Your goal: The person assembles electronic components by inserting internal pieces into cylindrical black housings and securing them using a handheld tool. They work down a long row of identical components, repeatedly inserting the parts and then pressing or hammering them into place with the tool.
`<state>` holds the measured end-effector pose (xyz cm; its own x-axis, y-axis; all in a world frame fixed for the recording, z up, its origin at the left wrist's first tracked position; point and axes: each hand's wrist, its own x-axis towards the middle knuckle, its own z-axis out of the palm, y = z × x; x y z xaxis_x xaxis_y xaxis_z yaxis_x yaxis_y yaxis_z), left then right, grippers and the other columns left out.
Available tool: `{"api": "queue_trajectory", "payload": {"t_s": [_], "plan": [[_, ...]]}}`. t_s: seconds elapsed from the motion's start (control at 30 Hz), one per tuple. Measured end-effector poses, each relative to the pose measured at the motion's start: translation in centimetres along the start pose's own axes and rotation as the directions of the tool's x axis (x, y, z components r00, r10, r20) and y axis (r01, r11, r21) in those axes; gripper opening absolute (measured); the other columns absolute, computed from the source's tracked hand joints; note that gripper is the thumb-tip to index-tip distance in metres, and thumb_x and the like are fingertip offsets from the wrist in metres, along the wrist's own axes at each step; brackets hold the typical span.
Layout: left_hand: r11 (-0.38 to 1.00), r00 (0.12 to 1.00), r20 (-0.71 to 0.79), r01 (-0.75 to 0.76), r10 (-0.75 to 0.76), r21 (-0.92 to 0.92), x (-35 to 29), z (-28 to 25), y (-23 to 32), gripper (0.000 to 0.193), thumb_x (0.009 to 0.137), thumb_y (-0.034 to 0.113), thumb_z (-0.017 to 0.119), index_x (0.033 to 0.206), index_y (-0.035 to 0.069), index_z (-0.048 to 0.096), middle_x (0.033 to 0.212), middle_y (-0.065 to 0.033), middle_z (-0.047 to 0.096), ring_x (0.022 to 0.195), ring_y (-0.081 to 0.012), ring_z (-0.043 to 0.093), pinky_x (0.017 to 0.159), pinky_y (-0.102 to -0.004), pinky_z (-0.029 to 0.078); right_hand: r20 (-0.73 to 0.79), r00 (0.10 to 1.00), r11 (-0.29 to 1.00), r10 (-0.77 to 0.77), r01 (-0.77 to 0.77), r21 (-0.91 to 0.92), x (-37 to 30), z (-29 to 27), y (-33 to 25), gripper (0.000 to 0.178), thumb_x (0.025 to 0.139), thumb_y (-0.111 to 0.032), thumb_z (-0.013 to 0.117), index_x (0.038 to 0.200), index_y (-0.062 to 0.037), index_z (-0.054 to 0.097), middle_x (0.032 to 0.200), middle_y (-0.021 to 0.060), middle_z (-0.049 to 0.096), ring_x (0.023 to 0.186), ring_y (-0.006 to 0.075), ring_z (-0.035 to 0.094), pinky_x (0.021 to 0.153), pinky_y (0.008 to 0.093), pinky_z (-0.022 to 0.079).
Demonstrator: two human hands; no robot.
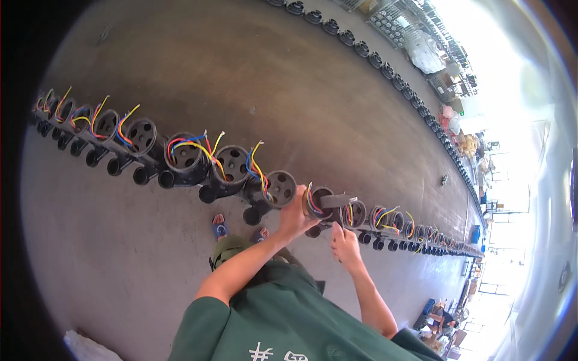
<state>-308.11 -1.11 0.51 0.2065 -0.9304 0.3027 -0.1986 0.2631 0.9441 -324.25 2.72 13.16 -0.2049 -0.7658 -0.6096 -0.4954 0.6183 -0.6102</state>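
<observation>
My left hand (295, 215) is wrapped around the side of a black round housing (309, 212) with coloured wires (312, 198) rising from its open top. In my right hand (346, 243) is the handle of a hammer (338, 201), its long grey head lying across the housing's opening. The head hides part of the inside, so I cannot tell whether it touches the housing. Just left of my left hand stands another housing (280, 188) with a holed disc inside and a short side pipe (253, 215). To the right of the hammer is a similar housing (355, 213).
The row of wired housings (183, 153) runs across the floor on both sides of me. Beyond it, a second row of black round parts (361, 49) curves along wire cages (388, 24) and bags (425, 53). A person (447, 319) is at the lower right, among boxes.
</observation>
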Motion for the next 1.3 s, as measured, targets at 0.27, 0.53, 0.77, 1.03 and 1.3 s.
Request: {"api": "queue_trajectory", "payload": {"t_s": [0.27,0.53,0.77,1.03,1.3], "plan": [[0.998,0.999,-0.029,-0.029,0.027,-0.052,0.7,0.1,2.0,0.082,0.063,0.019,0.094,0.129,0.004,0.048,0.116,-0.0164,0.06,0.106,-0.0387,0.063,0.092,-0.0441,0.05,-0.111,0.956,0.941,-0.273,0.289,0.173,-1.8,-0.6,-0.5,0.042,0.107,-0.04,0.055,0.078,-0.0099,0.053,0.061,-0.0067,0.047,0.053,0.0043,0.041,0.047,0.0243,0.032],[1.0,0.999,-0.031,-0.023,0.023,0.001,-0.5,1.8,-0.3,0.095,0.061,0.022,0.098,0.139,0.002,0.047,0.128,-0.0185,0.059,0.118,-0.0386,0.059,0.103,-0.0445,0.046,0.106,0.942,0.932,-0.318,0.331,-0.146,0.8,-4.2,-0.9,0.055,0.102,-0.045,0.06,0.079,0.0052,0.06,0.058,0.0135,0.05,0.056,0.0182,0.046,0.056,0.0406,0.04],[0.919,0.883,-0.264,0.392,-0.388,-0.04,-8.4,6.6,1.8,0.068,0.077,0.018,0.086,0.13,-0.002,0.048,0.121,-0.0157,0.053,0.115,-0.0294,0.054,0.1,-0.0409,0.045,0.108,0.823,0.825,-0.558,0.564,-0.037,-2.9,-15.3,1.2,0.039,0.105,-0.032,0.057,0.08,-0.0026,0.054,0.065,-0.0023,0.05,0.061,0.0058,0.043,0.053,0.0276,0.035],[0.954,0.979,-0.005,0.2,-0.204,0.225,-6.8,13.1,5.6,0.098,0.067,0.027,0.094,0.144,-0.002,0.04,0.138,-0.0229,0.049,0.13,-0.039,0.049,0.111,-0.0453,0.04,0.134,0.862,0.836,-0.489,0.507,-0.211,4.4,-14.6,7.7,0.049,0.103,-0.042,0.055,0.084,0.0031,0.06,0.07,0.0252,0.062,0.065,0.0431,0.061,0.062,0.0478,0.046],[0.992,0.999,-0.033,0.024,-0.02,0.127,-4.8,14.2,2.5,0.105,0.059,0.028,0.097,0.145,0.0,0.043,0.137,-0.0192,0.054,0.129,-0.0394,0.052,0.109,-0.0463,0.042,0.16,0.856,0.868,-0.491,0.465,0.176,0.2,-18.5,2.5,0.042,0.106,-0.038,0.056,0.08,-0.0044,0.057,0.065,-0.0026,0.051,0.059,0.0063,0.045,0.054,0.0261,0.035]]}}
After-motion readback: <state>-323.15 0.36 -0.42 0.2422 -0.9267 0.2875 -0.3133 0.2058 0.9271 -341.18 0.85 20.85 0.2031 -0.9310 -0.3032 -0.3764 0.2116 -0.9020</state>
